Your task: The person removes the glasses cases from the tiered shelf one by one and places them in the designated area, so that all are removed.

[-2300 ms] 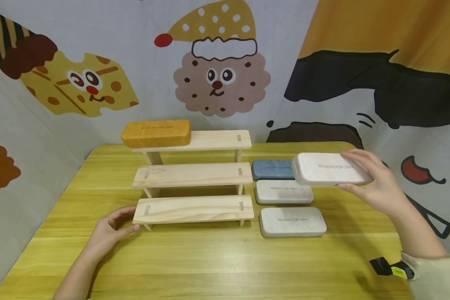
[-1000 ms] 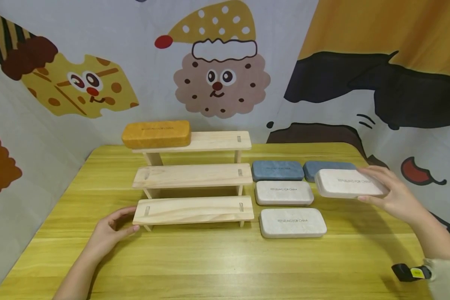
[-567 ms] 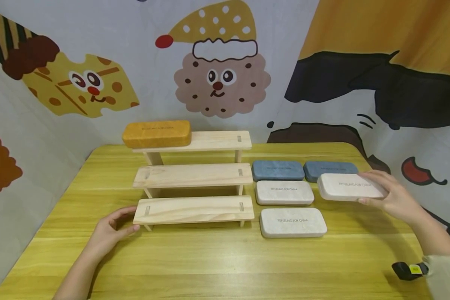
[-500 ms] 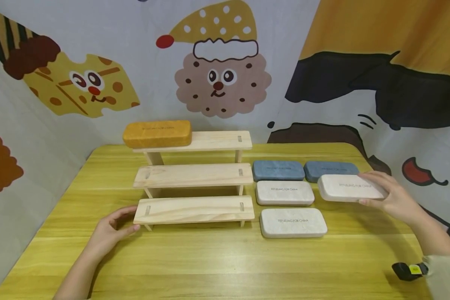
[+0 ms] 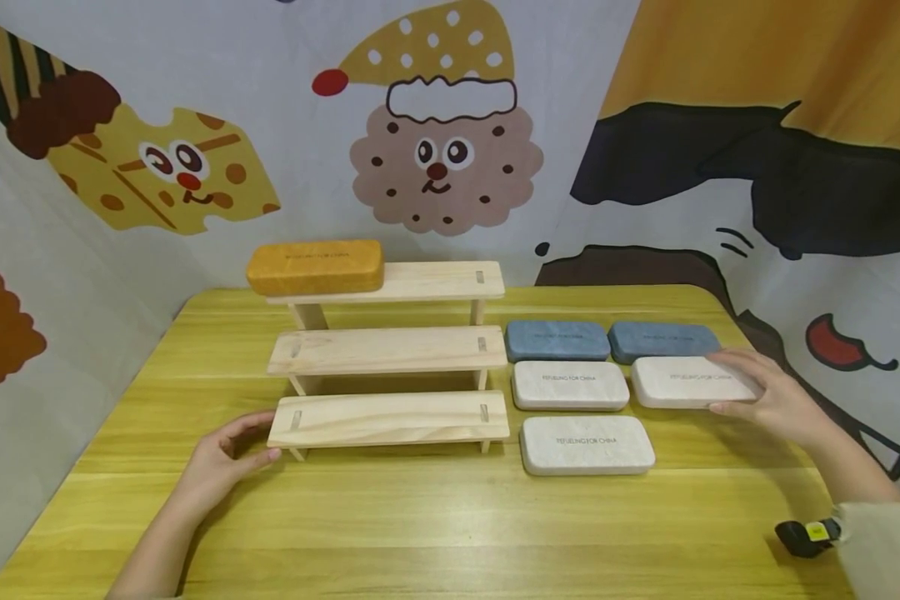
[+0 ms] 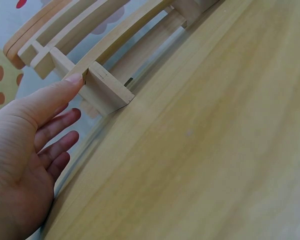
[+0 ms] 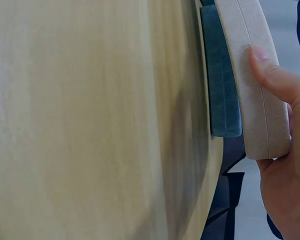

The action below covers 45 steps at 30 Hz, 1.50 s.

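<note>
My right hand (image 5: pixel 765 392) grips the right end of a white glasses case (image 5: pixel 675 383) lettered "REFUELING FOR CHINA". In the right wrist view the thumb presses the case's long side (image 7: pixel 265 115), and a blue case shows behind it. At the left end of a three-tier wooden display stand (image 5: pixel 390 418), my left hand (image 5: pixel 217 462) holds the bottom shelf's end between thumb and index finger. The left wrist view shows the thumb on the shelf edge (image 6: pixel 92 67), other fingers loosely bent. An orange glasses case (image 5: pixel 315 267) lies on the left of the top shelf.
Right of the stand lie two blue glasses cases, one nearer the stand (image 5: pixel 557 341) and one farther right (image 5: pixel 663 342). Two white cases lie in front, a back one (image 5: pixel 570 386) and a front one (image 5: pixel 587 446). A cartoon-printed cloth (image 5: pixel 285 167) hangs behind the table (image 5: pixel 450 533).
My right hand has carried the white case right, then lowered it toward the table in front of the right blue case, uncovering that blue case. My left hand stays at the stand.
</note>
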### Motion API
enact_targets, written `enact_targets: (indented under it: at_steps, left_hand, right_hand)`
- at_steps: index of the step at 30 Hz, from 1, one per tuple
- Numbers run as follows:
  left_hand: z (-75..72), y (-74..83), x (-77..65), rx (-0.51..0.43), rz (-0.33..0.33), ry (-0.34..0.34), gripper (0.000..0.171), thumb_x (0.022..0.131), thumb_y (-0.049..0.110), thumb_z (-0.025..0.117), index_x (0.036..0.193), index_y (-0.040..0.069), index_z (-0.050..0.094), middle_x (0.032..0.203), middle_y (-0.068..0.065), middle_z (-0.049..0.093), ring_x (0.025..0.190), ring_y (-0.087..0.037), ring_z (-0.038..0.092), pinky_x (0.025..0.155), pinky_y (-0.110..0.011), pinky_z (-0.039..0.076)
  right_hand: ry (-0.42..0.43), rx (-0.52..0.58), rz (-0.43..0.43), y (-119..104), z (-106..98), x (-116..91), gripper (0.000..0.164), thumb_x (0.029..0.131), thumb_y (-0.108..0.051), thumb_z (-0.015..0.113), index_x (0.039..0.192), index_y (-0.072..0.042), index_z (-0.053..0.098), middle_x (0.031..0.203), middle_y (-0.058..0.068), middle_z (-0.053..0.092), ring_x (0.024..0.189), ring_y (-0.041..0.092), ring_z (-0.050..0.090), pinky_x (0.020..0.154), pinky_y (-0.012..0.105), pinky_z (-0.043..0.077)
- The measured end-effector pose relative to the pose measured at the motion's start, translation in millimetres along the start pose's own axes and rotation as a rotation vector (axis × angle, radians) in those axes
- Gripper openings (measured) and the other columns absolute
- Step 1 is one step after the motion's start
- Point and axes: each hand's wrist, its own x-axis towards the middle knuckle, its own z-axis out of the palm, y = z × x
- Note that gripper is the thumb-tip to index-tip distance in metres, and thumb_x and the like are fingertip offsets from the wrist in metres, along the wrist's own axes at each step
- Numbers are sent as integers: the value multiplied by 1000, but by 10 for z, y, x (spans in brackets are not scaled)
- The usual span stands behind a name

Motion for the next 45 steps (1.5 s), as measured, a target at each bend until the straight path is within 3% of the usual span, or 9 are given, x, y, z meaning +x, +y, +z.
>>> enact_targets:
  at_steps: [15, 28, 45]
  left_hand:
    - [3, -24, 3, -5, 0, 2, 54, 83, 22, 77, 129, 2, 56, 128, -18, 56, 108, 4, 49, 88, -8, 37]
    - [6, -33, 2, -16, 9, 2, 54, 83, 20, 77, 129, 1, 56, 127, -18, 56, 108, 2, 50, 88, -9, 37]
    - [-4, -8, 1, -1, -4, -4, 55, 84, 22, 77, 130, 2, 55, 128, -17, 56, 108, 5, 48, 88, -8, 36]
  right_hand:
    - [-14, -3, -58, 90, 109, 56, 82, 73, -27, 85, 139, -2, 45, 143, 33, 27, 131, 56, 15, 100, 74, 2]
    - [-66, 11, 4, 120, 124, 102, 87, 74, -35, 83, 143, -4, 41, 147, 33, 22, 131, 57, 13, 98, 76, 3]
    - [-100, 29, 14, 146, 136, 106, 87, 74, -36, 82, 143, -4, 41, 147, 35, 19, 132, 58, 10, 98, 76, 3]
